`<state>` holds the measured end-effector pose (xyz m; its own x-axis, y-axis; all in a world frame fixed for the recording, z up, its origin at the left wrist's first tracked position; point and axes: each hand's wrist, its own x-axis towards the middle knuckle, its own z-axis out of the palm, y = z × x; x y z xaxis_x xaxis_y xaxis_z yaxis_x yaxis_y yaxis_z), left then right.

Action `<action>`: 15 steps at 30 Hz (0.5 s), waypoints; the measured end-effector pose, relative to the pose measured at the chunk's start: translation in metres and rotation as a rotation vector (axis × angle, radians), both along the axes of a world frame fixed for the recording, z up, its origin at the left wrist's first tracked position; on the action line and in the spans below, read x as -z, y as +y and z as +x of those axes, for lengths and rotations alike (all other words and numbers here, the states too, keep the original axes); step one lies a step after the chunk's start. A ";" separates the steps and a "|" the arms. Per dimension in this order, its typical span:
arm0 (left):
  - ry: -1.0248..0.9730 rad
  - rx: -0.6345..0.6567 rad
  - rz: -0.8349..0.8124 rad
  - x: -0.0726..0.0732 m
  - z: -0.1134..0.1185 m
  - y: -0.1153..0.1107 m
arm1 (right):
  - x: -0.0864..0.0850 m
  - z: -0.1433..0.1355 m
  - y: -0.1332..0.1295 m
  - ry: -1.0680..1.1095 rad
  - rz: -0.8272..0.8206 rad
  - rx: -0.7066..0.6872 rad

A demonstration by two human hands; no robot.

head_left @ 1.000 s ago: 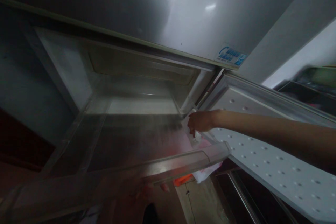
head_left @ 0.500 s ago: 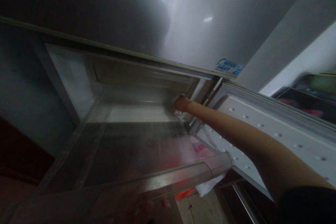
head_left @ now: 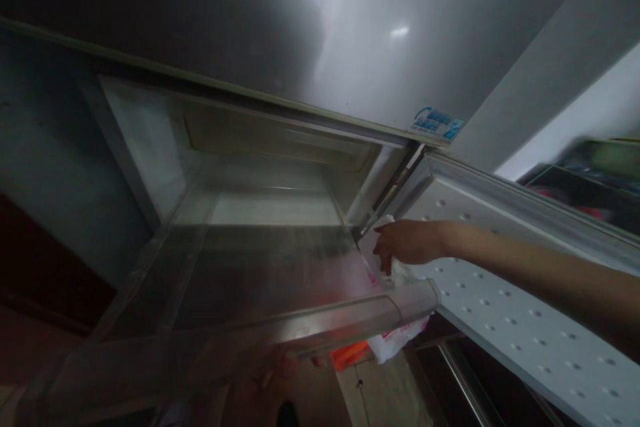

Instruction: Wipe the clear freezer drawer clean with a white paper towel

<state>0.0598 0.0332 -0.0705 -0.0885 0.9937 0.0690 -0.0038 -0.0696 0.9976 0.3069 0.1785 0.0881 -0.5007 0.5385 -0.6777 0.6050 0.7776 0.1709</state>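
Note:
My right hand (head_left: 410, 241) is at the right side of a clear plastic freezer drawer (head_left: 345, 321), in front of the open freezer door (head_left: 520, 293). Its fingers are bent over a crumpled white tissue (head_left: 399, 273), thin and soft-looking; part of it shows above the hand and part below. The drawer is pulled well out from the freezer compartment (head_left: 275, 207), and nothing can be made out inside it. My left hand does not show clearly. Blurred skin-toned shapes below the drawer front cannot be made out.
The closed upper fridge door (head_left: 240, 27) spans the top, with a blue sticker (head_left: 436, 121) at its lower corner. Below the drawer are a white plastic bag (head_left: 393, 345) and something orange (head_left: 347, 355) on the tiled floor. A dark red surface stands at left.
My right hand has come out from the back right of the compartment, toward me and to the right, still with the tissue. The drawer stays pulled out.

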 end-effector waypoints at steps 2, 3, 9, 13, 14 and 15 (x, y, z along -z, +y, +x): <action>-0.012 0.013 -0.002 0.000 0.001 0.000 | -0.005 0.003 -0.005 0.040 -0.080 0.003; -0.018 0.018 -0.002 0.000 0.001 0.000 | -0.006 0.003 -0.006 0.044 -0.084 0.006; -0.007 -0.012 0.003 0.001 0.001 0.000 | 0.003 -0.011 0.031 -0.054 0.201 0.037; 0.027 -0.039 0.021 0.002 -0.001 -0.001 | 0.017 -0.018 0.080 -0.086 0.381 0.076; 0.037 -0.044 0.027 0.003 -0.001 -0.001 | 0.021 -0.020 0.092 -0.098 0.421 0.085; 0.044 -0.046 0.035 0.004 -0.001 -0.001 | 0.026 -0.022 0.103 -0.110 0.457 0.094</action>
<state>0.0591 0.0317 -0.0741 -0.1305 0.9855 0.1084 0.0443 -0.1034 0.9936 0.2847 0.2811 0.0620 -0.3741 0.8331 -0.4075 0.6280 0.5509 0.5497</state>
